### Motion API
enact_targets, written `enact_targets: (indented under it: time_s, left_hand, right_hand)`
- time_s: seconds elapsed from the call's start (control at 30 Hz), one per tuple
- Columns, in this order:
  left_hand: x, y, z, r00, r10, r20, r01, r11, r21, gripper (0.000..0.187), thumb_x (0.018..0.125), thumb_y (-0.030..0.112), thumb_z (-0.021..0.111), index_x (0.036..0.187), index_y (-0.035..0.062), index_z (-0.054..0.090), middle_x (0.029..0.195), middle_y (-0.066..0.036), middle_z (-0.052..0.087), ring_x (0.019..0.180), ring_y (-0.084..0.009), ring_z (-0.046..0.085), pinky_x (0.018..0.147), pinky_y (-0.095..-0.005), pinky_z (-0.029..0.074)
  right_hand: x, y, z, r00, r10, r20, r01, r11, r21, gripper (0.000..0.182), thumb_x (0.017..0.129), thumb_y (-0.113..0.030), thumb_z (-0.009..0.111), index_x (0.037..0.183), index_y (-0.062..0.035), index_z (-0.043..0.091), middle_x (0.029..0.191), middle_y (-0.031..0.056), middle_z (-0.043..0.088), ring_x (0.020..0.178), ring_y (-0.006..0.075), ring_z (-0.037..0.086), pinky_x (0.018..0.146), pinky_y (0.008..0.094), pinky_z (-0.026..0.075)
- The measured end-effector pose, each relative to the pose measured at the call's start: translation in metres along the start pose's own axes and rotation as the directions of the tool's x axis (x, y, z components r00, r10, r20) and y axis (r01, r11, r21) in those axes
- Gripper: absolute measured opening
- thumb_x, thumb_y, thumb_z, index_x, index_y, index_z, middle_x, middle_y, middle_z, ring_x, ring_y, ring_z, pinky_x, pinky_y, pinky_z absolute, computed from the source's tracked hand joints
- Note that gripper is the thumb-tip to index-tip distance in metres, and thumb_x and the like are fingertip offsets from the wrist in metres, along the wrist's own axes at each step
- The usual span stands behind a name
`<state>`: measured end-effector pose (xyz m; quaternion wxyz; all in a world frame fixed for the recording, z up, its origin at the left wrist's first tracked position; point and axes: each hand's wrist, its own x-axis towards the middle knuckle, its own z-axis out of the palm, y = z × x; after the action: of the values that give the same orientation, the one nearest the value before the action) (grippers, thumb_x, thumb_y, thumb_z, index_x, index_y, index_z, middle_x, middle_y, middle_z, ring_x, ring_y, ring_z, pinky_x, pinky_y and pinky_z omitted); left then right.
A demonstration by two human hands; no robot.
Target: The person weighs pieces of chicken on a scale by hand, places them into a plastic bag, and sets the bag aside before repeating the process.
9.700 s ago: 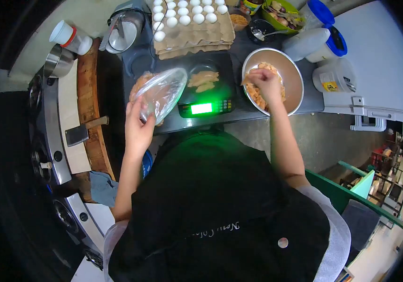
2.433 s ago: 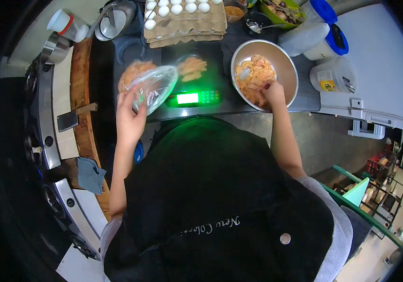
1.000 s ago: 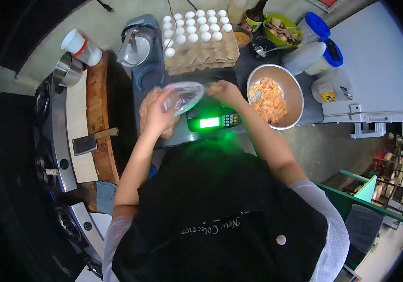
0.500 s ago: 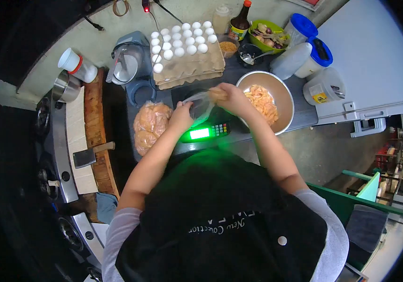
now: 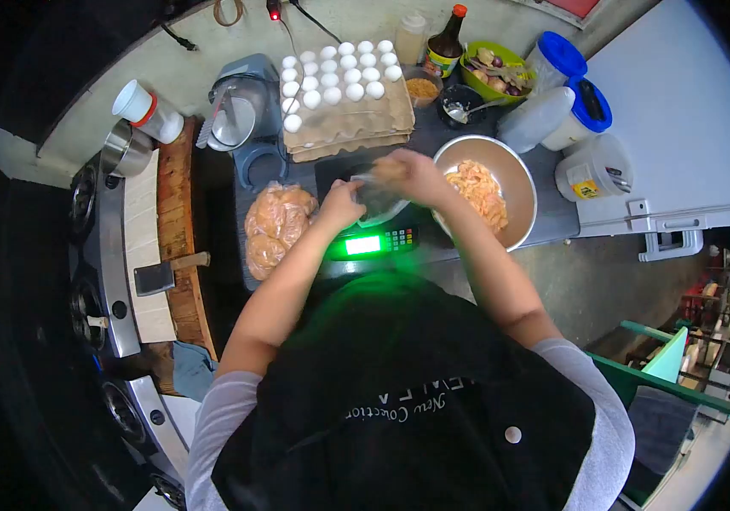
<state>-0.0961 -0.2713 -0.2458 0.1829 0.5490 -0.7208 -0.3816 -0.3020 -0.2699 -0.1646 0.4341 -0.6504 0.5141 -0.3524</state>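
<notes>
A clear plastic bag (image 5: 375,209) hangs open over the digital scale (image 5: 403,239), whose green display is lit. My left hand (image 5: 341,204) is closed on the bag's left edge, thumb and fingers pinched at its rim. At the bag's upper right is my right hand (image 5: 412,177), its fingers smeared by motion; I cannot tell if they grip the film. Right of it stands a large metal bowl (image 5: 520,217) holding pale orange raw meat strips (image 5: 480,194). Left of the scale lies a filled clear bag (image 5: 275,223) of similar pinkish-orange pieces.
Stacked egg trays (image 5: 348,146) with white eggs stand behind the scale. Further right are a sauce bottle (image 5: 446,44), a green bowl (image 5: 501,72) and lidded tubs (image 5: 585,111). On the left, a cleaver (image 5: 156,278) lies on a board beside the stove (image 5: 122,311).
The plastic bag has gone from stretched between both hands to hanging wider and lower over the scale. My right hand has moved quickly and is blurred; my left keeps its pinch.
</notes>
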Motion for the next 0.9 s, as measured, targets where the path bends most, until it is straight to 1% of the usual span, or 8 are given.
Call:
enact_targets:
  time_s: [0.07,0.13,0.23,0.37,0.57,0.63,0.77,0.9]
  left_hand:
    - [-0.001,0.0,-0.008,1.0,0.025,0.003,-0.025,1.0,-0.003,0.057,0.064,0.01,0.07,0.121,0.0056,0.063,0.106,-0.019,0.057,0.101,-0.0356,0.059,0.09,-0.0399,0.048]
    - [0.002,-0.009,-0.012,0.998,0.065,-0.006,-0.065,0.998,-0.007,0.062,0.063,0.013,0.074,0.123,0.008,0.062,0.102,-0.016,0.061,0.101,-0.0331,0.06,0.09,-0.0371,0.048]
    - [0.005,-0.026,-0.01,1.0,0.022,0.011,-0.021,0.999,-0.042,0.064,0.061,0.013,0.076,0.123,0.0066,0.062,0.102,-0.014,0.061,0.099,-0.0311,0.061,0.088,-0.0367,0.049]
    - [0.003,-0.036,-0.01,0.999,-0.006,0.035,0.008,0.997,-0.072,0.067,0.06,0.013,0.078,0.124,0.005,0.061,0.102,-0.013,0.06,0.097,-0.0289,0.062,0.086,-0.0357,0.05]
    - [0.003,-0.04,-0.011,0.998,-0.003,0.061,0.016,0.979,-0.202,0.069,0.06,0.012,0.078,0.126,0.0045,0.059,0.101,-0.012,0.059,0.095,-0.0266,0.061,0.084,-0.0335,0.051]
    - [0.0,-0.032,-0.016,0.999,-0.017,0.031,0.021,0.991,-0.135,0.068,0.061,0.011,0.077,0.126,0.0043,0.06,0.101,-0.011,0.058,0.094,-0.0263,0.061,0.084,-0.0331,0.05]
    - [-0.001,-0.032,-0.015,0.998,0.06,-0.008,-0.06,0.994,-0.092,0.067,0.062,0.011,0.079,0.126,0.0049,0.06,0.102,-0.011,0.058,0.094,-0.0252,0.061,0.084,-0.0327,0.05]
    - [-0.007,-0.018,-0.03,0.992,0.035,0.121,0.011,0.935,-0.355,0.062,0.067,0.011,0.08,0.126,0.0073,0.062,0.103,-0.01,0.059,0.094,-0.0248,0.061,0.084,-0.033,0.05]
  right_hand:
    - [0.009,0.024,0.023,0.992,-0.048,0.117,0.058,0.995,-0.086,0.02,0.076,-0.008,0.071,0.096,-0.0076,0.067,0.09,0.0065,0.069,0.075,0.0188,0.065,0.066,0.0334,0.051]
    - [0.027,0.076,0.052,0.875,-0.422,0.235,0.484,0.762,-0.431,0.022,0.073,-0.021,0.074,0.092,-0.0113,0.07,0.091,0.0101,0.068,0.076,0.029,0.065,0.068,0.04,0.05]
    - [0.024,0.058,0.053,0.874,-0.181,0.451,0.359,0.865,-0.35,0.024,0.072,-0.029,0.072,0.092,-0.0162,0.072,0.092,0.0112,0.067,0.081,0.0353,0.062,0.072,0.0434,0.049]
    - [0.023,0.078,0.052,0.884,-0.314,0.346,0.421,0.857,-0.298,0.027,0.072,-0.024,0.073,0.095,-0.0126,0.072,0.09,0.0122,0.067,0.086,0.0338,0.063,0.077,0.0424,0.049]
    - [0.013,0.061,0.022,0.961,-0.275,-0.012,0.237,0.849,-0.472,0.037,0.07,-0.019,0.076,0.104,-0.0051,0.068,0.099,0.0176,0.065,0.097,0.0327,0.062,0.088,0.0427,0.049]
    - [0.006,0.053,0.023,0.97,-0.107,-0.22,-0.046,0.802,-0.595,0.032,0.073,-0.015,0.069,0.102,-0.0019,0.068,0.107,0.0202,0.062,0.106,0.0326,0.059,0.095,0.0435,0.045]
    - [0.006,0.049,0.018,0.993,0.012,-0.119,-0.089,0.739,-0.668,0.027,0.076,-0.019,0.07,0.096,-0.0013,0.067,0.097,0.02,0.065,0.094,0.0348,0.062,0.086,0.043,0.049]
    - [0.014,0.075,0.01,0.896,0.436,-0.079,-0.437,0.899,0.003,0.021,0.08,-0.021,0.071,0.092,-0.0049,0.065,0.078,0.0091,0.065,0.07,0.0234,0.064,0.068,0.0346,0.054]
